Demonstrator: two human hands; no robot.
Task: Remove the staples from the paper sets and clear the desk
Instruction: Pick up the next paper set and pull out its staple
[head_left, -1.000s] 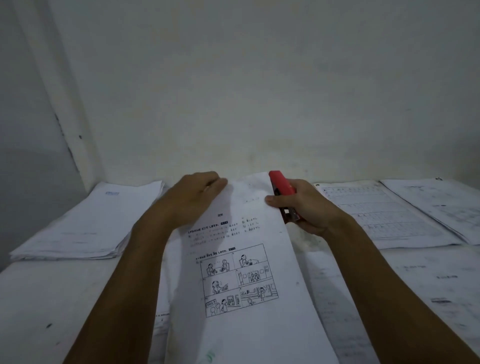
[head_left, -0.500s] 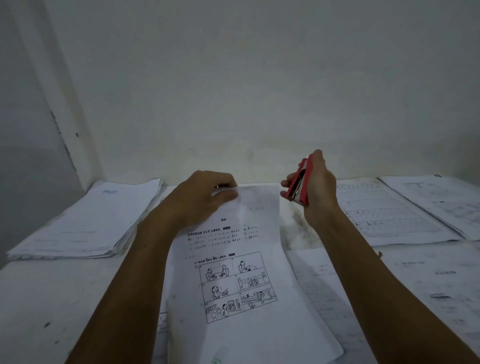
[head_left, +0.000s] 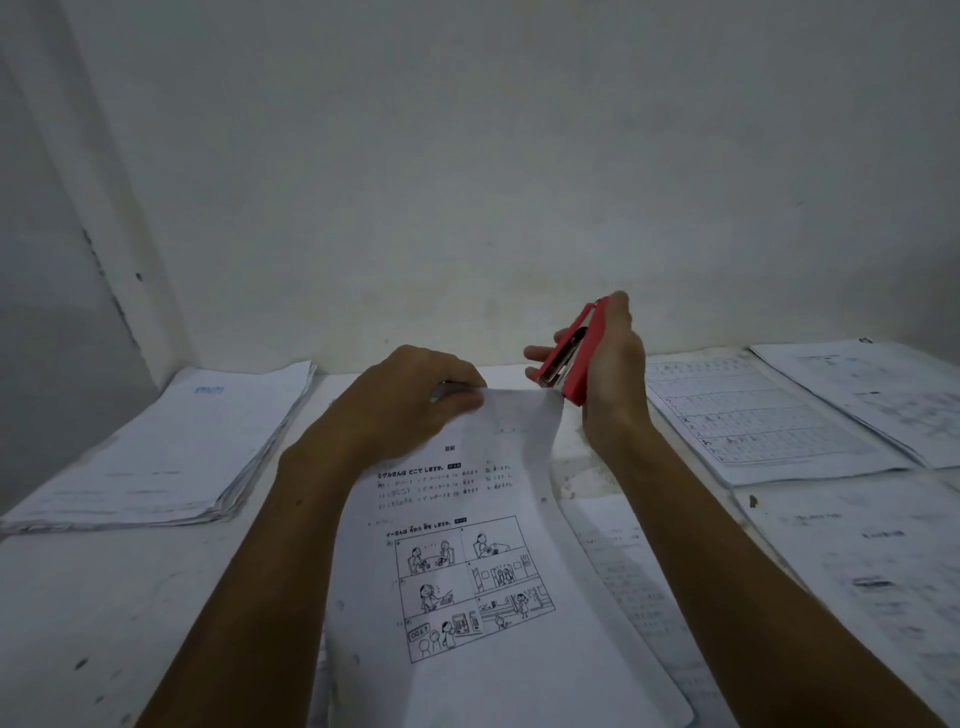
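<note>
Above the paper set (head_left: 483, 545), right hand (head_left: 613, 374) grips red stapler (head_left: 576, 358).

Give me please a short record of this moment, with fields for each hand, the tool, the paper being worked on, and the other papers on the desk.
left hand: pinches the top edge of the comic worksheet
right hand: grips the red stapler, lifted off the paper
comic worksheet: lies on the desk in front of the person
paper stack: on the left of the desk
loose sheets: spread on the right
</note>
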